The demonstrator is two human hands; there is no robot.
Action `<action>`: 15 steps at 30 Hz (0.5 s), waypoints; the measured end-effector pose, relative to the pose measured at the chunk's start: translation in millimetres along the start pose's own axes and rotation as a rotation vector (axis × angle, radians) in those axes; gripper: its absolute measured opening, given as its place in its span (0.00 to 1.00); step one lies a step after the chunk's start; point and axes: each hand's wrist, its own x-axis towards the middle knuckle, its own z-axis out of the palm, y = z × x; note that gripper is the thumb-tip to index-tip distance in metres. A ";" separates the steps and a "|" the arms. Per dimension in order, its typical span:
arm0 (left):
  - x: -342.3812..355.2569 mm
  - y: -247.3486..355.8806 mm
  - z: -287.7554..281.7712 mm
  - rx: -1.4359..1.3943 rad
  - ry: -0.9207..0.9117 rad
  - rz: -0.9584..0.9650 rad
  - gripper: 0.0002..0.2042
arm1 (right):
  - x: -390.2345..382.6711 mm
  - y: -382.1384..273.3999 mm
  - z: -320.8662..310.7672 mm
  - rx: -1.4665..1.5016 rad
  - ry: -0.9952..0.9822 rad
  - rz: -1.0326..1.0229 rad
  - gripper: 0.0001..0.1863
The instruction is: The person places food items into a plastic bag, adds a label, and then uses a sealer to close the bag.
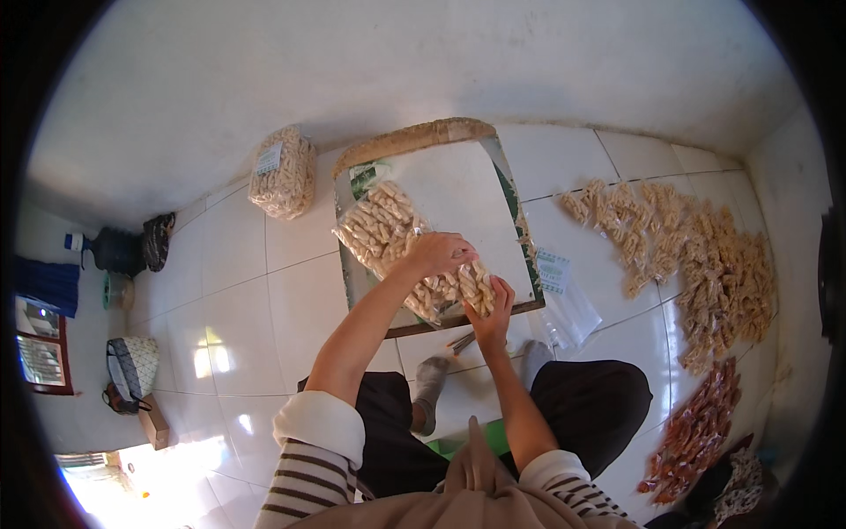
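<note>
A large clear plastic bag (380,226) filled with pale, stick-shaped snacks lies slantwise on a low table (469,187). My left hand (438,254) rests over the bag near its right end, its fingers bent onto the plastic. My right hand (495,314) grips a small packet of snacks (476,289) at the bag's lower right end, by the table's near edge. The two hands are close together. I cannot tell whether the small packet is inside the bag, and the bag's mouth is hard to make out.
A full snack bag (283,174) stands on the floor by the wall. Flat clear bags (568,310) with a label (552,271) lie right of the table. Farther right are piles of pale snack packets (696,256) and reddish packets (692,432). My feet (430,388) are below the table.
</note>
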 end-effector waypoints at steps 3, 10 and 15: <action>1.0 -11.1 14.9 -0.139 0.036 0.048 0.15 | 1.8 -4.3 3.8 0.003 -0.025 -0.008 0.36; 12.3 22.4 24.4 -0.195 -0.175 0.011 0.11 | 3.0 -3.1 8.3 -0.037 -0.020 -0.017 0.36; 10.5 15.1 15.9 -0.054 -0.021 0.101 0.13 | 6.2 0.3 13.5 0.016 -0.028 0.031 0.36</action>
